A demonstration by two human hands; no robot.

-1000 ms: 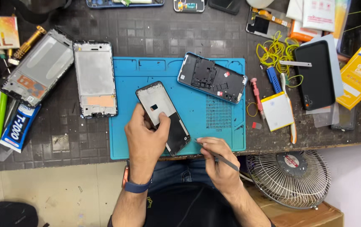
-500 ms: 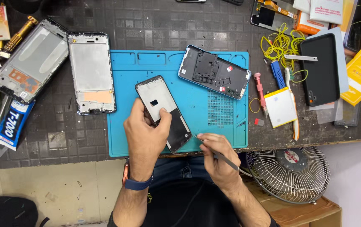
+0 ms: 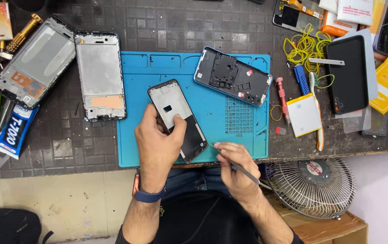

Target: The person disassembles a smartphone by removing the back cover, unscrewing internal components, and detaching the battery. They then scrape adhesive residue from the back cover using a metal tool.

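My left hand (image 3: 157,144) grips a black phone frame (image 3: 178,118) that lies tilted on the blue work mat (image 3: 243,131), thumb pressed on its pale inner plate. My right hand (image 3: 234,169) pinches a thin metal pry tool (image 3: 243,171) whose tip sits at the frame's lower right corner. A second opened phone body (image 3: 233,76), dark inside with a light blue rim, lies on the mat's upper right part.
Two more phone frames (image 3: 100,74) (image 3: 33,61) lie left of the mat, with a glue tube (image 3: 15,131) below them. To the right are a flat white battery (image 3: 304,115), screwdrivers (image 3: 283,97), yellow wire (image 3: 305,45) and a black phone case (image 3: 350,74). A wire fan (image 3: 312,187) stands beneath the bench edge.
The view has shifted slightly; both hands stay on the phone frame, with the pry tool still at its lower corner.
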